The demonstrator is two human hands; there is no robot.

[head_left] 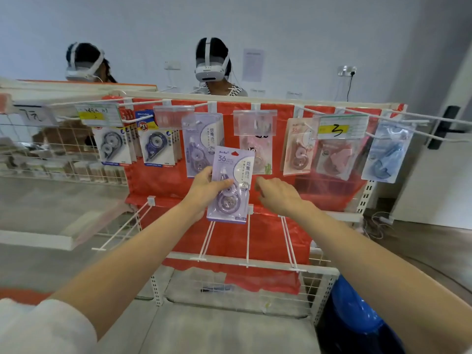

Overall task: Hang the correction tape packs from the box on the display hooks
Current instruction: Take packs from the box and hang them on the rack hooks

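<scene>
Shelving fills the view: a white metal display rack (329, 273) backed with red sheeting (258, 238), seen from above through a head-worn camera. A row of white display hooks (204, 106) is fixed along its top rail, and packs of correction tape in navy, lilac, pink and blue are hung from them behind clear price tag holders. A second row of hooks lower down is bare. Two people wearing headsets are seen beyond the rack.

Both bare forearms are stretched forward towards the middle of the rack. A lilac correction tape pack (232, 185) is gripped by the left hand (207, 190), thumb across its front and fingers curled behind. The pack is held upright, its long axis vertical, printed face towards the camera, its hanging hole at the top.

A hook already loaded with matching lilac packs (201, 144) lies just above and slightly left of the held pack, so the left hand is judged the nearer one, and an upward lift towards that hook's tip appears to be called for. The right hand (278, 195) is held empty just right of the pack, fingers loosely bent and apart, not touching it. The box is not in view.
</scene>
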